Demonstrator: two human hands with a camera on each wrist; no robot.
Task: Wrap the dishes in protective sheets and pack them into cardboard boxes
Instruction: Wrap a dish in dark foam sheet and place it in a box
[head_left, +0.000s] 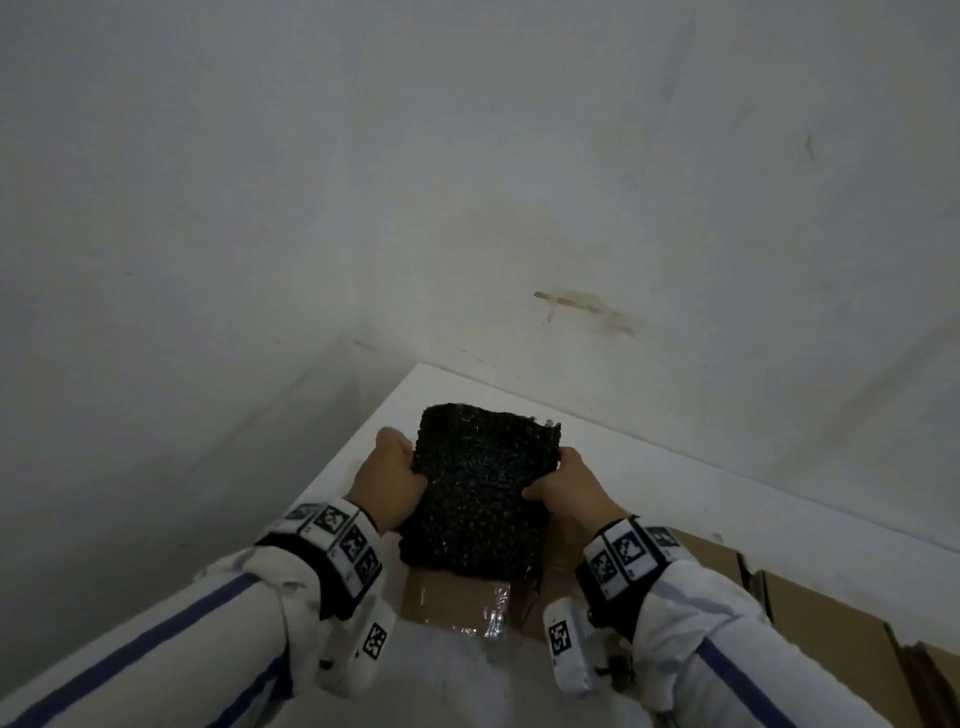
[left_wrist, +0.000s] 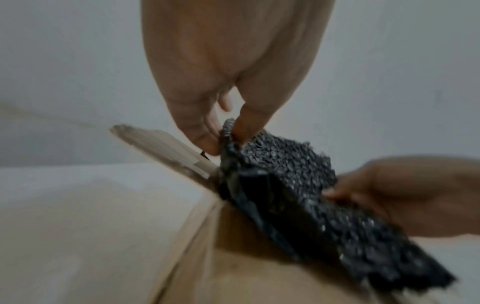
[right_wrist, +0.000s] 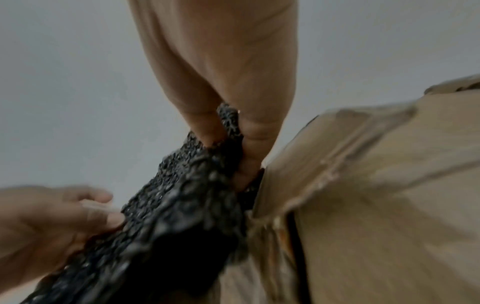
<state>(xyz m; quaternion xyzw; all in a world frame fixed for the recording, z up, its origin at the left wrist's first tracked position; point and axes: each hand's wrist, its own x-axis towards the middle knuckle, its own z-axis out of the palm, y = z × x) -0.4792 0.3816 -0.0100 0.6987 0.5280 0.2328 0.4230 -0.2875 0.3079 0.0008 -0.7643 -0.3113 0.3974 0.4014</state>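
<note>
Standing over the white tabletop (head_left: 649, 499), I had the cardboard box (head_left: 447, 597) below my wrists at about 6 o'clock of the bundle, its flaps (right_wrist: 363, 164) raised. More flat cardboard (head_left: 831, 623) lay at 4 o'clock. Between my hands I held the black bubble-wrapped dish (head_left: 478, 493), tilted, above the box mouth. My left hand (head_left: 395, 483) pinched the wrap's edge at 9 o'clock, thumb on top; my right hand (head_left: 566, 488) pinched the edge at 3 o'clock. Both grips were on the loose sheet, I judged, not on the dish itself, so the dish could slide out of the wrap's open end. A raised flap could also catch the wrap and peel it open.
</note>
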